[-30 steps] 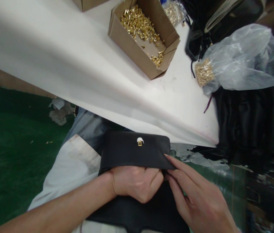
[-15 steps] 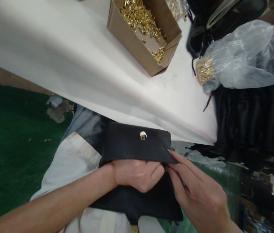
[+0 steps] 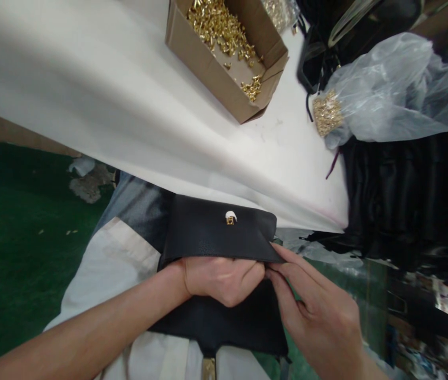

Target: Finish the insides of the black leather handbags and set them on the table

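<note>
A black handbag (image 3: 220, 232) lies across my lap, its mouth toward me. On its upper panel sits a small gold clasp fitting (image 3: 230, 220) with a bit of white material at it. My left hand (image 3: 224, 279) is curled into a fist at the mouth, partly under the panel's edge; its fingertips are hidden. My right hand (image 3: 319, 306) pinches the bag's right-hand corner between thumb and fingers, close beside the left knuckles. Below both hands the black flap (image 3: 227, 322) hangs down, with a narrow tab and a gold metal piece (image 3: 208, 367) at its end.
On the white-covered table (image 3: 129, 105) stands a cardboard box (image 3: 208, 71) of small gold fittings. A clear plastic bag (image 3: 394, 95) with gold pieces lies at its right, by dark material (image 3: 402, 184). The floor (image 3: 18, 237) is green; scraps (image 3: 89, 182) lie near the table.
The whole view has shifted slightly, so the table things appear a little further left. Both hands keep their hold at the bag's mouth; the gold piece below shows more.
</note>
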The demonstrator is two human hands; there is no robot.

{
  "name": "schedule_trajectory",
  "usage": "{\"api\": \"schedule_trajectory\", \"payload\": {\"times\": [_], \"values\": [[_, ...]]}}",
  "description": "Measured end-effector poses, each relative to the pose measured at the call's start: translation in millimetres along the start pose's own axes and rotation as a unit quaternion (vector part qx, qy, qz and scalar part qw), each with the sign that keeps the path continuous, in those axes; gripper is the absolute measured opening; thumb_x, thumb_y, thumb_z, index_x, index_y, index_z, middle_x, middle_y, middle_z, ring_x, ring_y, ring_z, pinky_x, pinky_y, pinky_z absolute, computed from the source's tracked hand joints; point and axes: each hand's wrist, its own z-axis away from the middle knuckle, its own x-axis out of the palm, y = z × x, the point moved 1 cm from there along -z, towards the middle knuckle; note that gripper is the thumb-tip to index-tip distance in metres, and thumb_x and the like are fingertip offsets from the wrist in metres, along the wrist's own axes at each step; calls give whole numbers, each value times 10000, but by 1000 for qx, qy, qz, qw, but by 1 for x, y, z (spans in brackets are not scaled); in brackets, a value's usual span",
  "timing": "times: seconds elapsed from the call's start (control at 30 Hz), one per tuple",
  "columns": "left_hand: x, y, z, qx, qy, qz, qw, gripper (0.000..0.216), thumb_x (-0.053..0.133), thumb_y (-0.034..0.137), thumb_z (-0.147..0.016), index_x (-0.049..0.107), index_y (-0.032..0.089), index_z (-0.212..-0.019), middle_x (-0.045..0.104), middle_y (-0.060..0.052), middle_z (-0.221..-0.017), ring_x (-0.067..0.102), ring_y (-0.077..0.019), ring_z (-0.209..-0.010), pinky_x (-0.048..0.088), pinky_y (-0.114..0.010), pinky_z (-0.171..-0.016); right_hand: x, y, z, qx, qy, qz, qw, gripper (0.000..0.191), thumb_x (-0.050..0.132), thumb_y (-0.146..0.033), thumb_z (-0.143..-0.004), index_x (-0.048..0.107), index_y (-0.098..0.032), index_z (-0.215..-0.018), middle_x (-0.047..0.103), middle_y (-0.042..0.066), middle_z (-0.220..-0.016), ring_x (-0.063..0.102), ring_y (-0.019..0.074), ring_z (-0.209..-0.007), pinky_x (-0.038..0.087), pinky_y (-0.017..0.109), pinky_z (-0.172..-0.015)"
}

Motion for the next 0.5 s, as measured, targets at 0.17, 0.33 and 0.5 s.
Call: {"api": "schedule_trajectory", "payload": {"times": [0.17, 0.33, 0.5], "values": [[-1, 0, 4, -33, 14, 15, 999, 303, 543, 219, -1134, 803, 123, -1011, 800, -60, -854, 757, -156, -754, 663, -317, -975, 0, 1, 1, -8, -14, -24, 1000, 184, 636, -66, -1075, 772, -187, -1104, 810, 111, -1364, 817, 216, -1211, 622, 302, -1160], [1, 2, 9, -58, 25, 46, 997, 287, 552, 198, -1145, 799, 113, -1026, 821, -44, -865, 777, -140, -776, 648, -288, -1024, -4, 3, -4, -14, -24, -61, 998, 206, 644, -49, -1064, 780, -191, -1128, 812, 103, -1355, 806, 204, -1233, 624, 294, -1160], [0, 4, 10, -63, 10, 45, 997, 321, 503, 188, -1155, 794, 118, -1038, 822, -62, -858, 795, -159, -843, 639, -293, -1040, -10, 5, -12, -17, -41, -53, 998, 158, 656, -118, -1082, 777, -186, -1157, 814, 110, -1358, 817, 217, -1208, 654, 307, -1124]]}}
